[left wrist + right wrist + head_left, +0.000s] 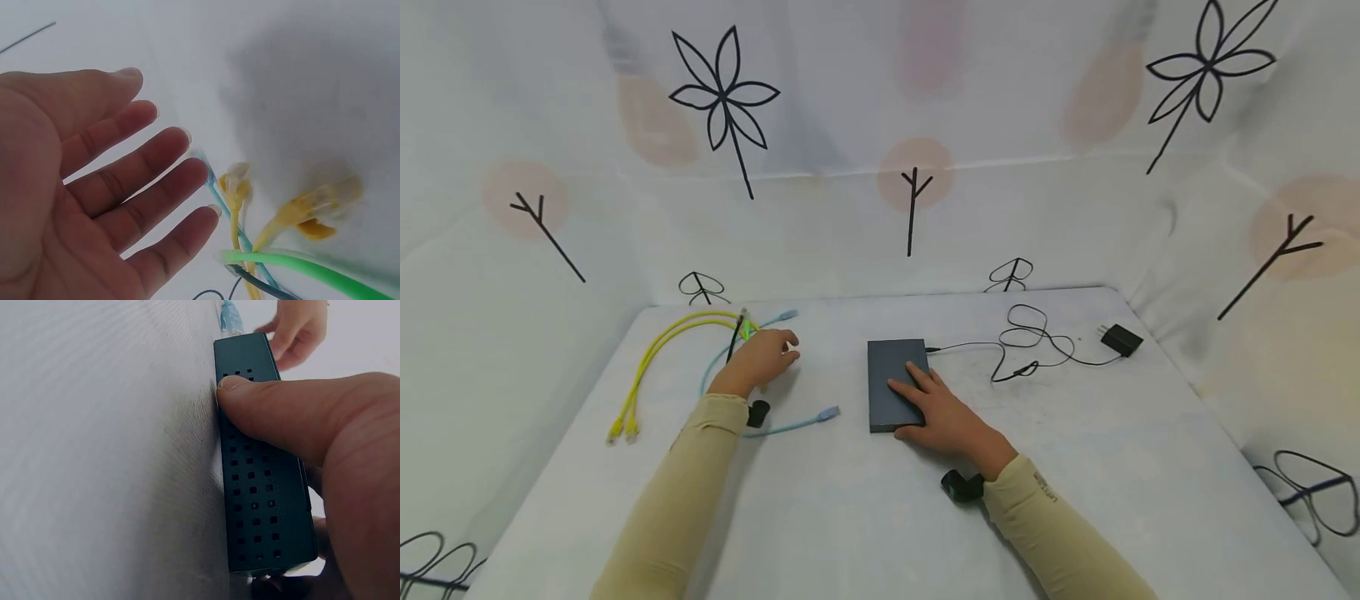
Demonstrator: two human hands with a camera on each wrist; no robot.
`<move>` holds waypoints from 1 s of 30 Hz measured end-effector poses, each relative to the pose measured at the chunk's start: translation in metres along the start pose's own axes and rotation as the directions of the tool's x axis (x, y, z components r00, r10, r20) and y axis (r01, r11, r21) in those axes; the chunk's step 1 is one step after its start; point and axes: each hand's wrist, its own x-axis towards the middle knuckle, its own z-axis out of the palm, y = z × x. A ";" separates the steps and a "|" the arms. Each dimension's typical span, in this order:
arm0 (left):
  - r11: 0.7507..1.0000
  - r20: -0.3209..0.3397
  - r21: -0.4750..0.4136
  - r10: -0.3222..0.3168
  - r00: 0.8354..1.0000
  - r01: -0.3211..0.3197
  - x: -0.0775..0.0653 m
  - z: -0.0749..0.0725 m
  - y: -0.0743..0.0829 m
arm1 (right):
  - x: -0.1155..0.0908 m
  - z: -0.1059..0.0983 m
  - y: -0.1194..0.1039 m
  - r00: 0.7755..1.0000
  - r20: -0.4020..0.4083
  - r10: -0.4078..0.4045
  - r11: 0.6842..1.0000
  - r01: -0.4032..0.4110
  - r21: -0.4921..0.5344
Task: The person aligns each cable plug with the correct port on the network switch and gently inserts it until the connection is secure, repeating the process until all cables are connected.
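My left hand [758,357] hovers palm-side over the cables at the back left, fingers relaxed and holding nothing. Just beyond its fingertips in the left wrist view are two yellow network cable plugs [294,212], a light blue network cable [228,206], a green strand [300,262] and a dark strand [265,287]. A flat dark grey box [891,400] with rows of vent holes lies at mid-table. On its top rest the spread fingers of my right hand [951,421], while the thumb presses against its perforated near side.
A thin black cord [970,344] runs from the box's far right corner, through loose loops, to a black power adapter [1122,340] at the back right. Yellow network cables [651,350] curve along the left side. A light blue plug [827,413] lies left of the box.
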 end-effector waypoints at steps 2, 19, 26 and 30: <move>1.000 0.004 -0.002 -0.009 1.000 0.009 0.006 -0.005 -0.002 | 0.000 0.000 0.000 1.000 -0.001 -0.001 1.000 0.001 -0.005; 0.992 0.019 0.009 -0.123 0.992 0.123 0.047 -0.022 -0.020 | 0.000 -0.002 -0.001 0.999 -0.026 -0.018 1.000 0.018 0.009; 0.992 0.030 -0.005 -0.124 0.992 0.125 0.058 -0.022 -0.020 | -0.001 0.000 0.001 0.999 -0.035 -0.001 1.000 0.002 0.023; 0.992 0.039 0.001 -0.127 0.991 0.127 0.064 -0.016 -0.025 | -0.001 0.004 0.002 0.999 -0.036 -0.006 1.000 0.007 0.023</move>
